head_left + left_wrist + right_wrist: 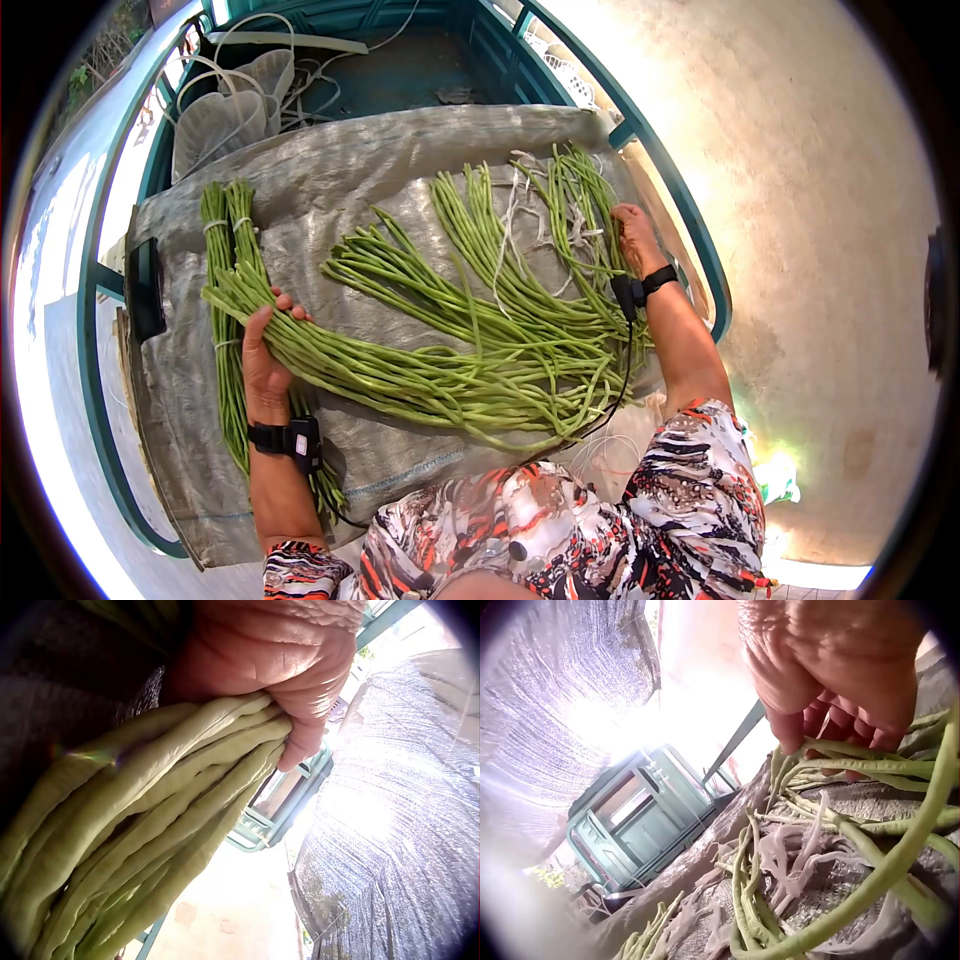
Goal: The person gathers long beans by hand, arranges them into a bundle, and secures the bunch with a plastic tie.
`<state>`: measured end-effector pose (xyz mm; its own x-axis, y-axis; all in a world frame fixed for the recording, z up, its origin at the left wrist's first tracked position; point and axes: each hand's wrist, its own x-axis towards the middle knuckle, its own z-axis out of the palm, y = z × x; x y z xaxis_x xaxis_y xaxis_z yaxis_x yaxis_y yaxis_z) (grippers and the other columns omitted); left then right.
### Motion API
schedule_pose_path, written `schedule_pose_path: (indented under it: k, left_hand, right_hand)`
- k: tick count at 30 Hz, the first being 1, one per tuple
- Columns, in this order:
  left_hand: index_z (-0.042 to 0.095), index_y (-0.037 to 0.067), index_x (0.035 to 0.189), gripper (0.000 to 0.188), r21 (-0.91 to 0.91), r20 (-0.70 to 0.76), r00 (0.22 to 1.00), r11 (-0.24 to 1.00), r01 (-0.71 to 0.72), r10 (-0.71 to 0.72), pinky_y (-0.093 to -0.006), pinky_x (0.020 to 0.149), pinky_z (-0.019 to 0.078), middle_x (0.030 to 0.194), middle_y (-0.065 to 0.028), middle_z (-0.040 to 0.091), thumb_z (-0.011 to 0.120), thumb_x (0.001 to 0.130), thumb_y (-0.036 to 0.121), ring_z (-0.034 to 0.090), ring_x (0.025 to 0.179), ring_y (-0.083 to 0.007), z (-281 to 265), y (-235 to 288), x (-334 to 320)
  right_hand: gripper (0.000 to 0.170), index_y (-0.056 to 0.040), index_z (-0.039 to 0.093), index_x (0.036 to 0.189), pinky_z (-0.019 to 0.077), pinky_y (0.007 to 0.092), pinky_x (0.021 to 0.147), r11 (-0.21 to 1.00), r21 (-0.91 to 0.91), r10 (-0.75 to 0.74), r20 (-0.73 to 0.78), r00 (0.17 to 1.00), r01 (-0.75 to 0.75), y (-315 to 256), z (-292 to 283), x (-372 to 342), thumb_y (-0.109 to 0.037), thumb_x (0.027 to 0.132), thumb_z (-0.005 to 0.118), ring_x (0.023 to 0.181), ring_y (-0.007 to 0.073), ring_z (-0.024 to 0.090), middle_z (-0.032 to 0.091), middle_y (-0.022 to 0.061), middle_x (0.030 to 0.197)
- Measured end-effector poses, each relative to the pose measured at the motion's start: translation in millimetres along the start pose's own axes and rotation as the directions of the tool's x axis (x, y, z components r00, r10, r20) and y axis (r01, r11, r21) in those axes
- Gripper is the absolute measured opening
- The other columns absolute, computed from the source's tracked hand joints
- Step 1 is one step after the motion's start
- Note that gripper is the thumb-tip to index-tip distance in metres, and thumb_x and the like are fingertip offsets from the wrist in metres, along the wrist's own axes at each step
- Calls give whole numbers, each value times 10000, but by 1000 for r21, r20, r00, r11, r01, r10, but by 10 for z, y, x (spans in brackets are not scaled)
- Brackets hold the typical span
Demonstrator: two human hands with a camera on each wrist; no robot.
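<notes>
My left hand (pixel 268 350) grips the end of a thick bunch of long green beans (pixel 370 365); in the left wrist view the thumb lies across the beans (pixel 165 787). At the right side of the sheet, my right hand (pixel 635 240) has its fingers curled on a few beans (pixel 870 765) at the edge of a loose pile (pixel 580 200). White strips (pixel 512 225) lie among those beans, also visible as pale strips (pixel 802 855) in the right wrist view. Beneath the left hand's bunch are tied bundles (pixel 222 270) at the left.
A grey woven sheet (pixel 400 150) covers the work surface. Teal rails (pixel 680 170) run along both sides, with a teal cart bed (pixel 420 70) beyond. White straps and a pale bag (pixel 225 120) lie at the back left. A cable (pixel 600 425) hangs between the wrists.
</notes>
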<state>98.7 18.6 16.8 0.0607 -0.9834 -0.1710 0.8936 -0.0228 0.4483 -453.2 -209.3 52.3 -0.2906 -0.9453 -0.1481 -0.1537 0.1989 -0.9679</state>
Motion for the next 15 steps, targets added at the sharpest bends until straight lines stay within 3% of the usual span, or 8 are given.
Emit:
schedule_pose_path:
  k: [2,8,11,12,14,15]
  left_hand:
    - [508,50,1184,335,-9,1,1000,1000,4,-4,-378,893,501,971,-37,588,629,883,134,591,899,-210,-1,-2,-4]
    - [504,47,1191,335,-15,22,1000,1000,14,-13,-379,900,500,982,-40,584,625,891,133,586,910,-210,-16,5,-2]
    - [504,49,1186,333,-17,13,1000,1000,10,-9,-375,897,492,977,-42,589,624,886,133,585,907,-210,-22,-3,8]
    - [506,49,1181,333,-21,6,1000,1000,7,-7,-372,892,486,972,-44,594,622,880,132,586,901,-210,-5,-8,4]
    - [507,48,1175,330,-28,-1,1000,1000,7,-7,-368,889,479,967,-47,599,620,875,130,587,894,-211,19,-13,0]
    - [507,48,1174,329,-31,0,1000,999,11,-11,-368,890,478,967,-47,598,620,876,129,586,893,-211,24,-10,-3]
  right_hand:
    - [168,-43,529,995,486,300,547,994,101,39,-4,999,-38,-87,-27,-62,-89,863,622,627,154,568,595,67,816]
    - [173,-45,528,1017,487,291,543,988,149,-26,-35,999,30,-129,-153,-17,-134,891,608,652,140,577,599,58,832]
    - [215,-27,533,1020,480,292,547,998,56,-12,7,1000,11,-191,-102,-157,-176,892,621,676,156,585,599,52,829]
    - [230,-24,536,1023,483,302,566,989,-150,16,28,999,-12,-211,-54,-195,-181,884,631,691,164,588,600,61,828]
    - [261,-19,540,1028,490,322,603,845,-534,81,50,995,-42,-245,52,-270,-192,867,651,721,178,593,602,79,826]
    - [267,-22,543,1033,493,338,627,738,-668,-21,126,992,100,-138,56,-262,-188,856,653,750,200,599,602,94,845]
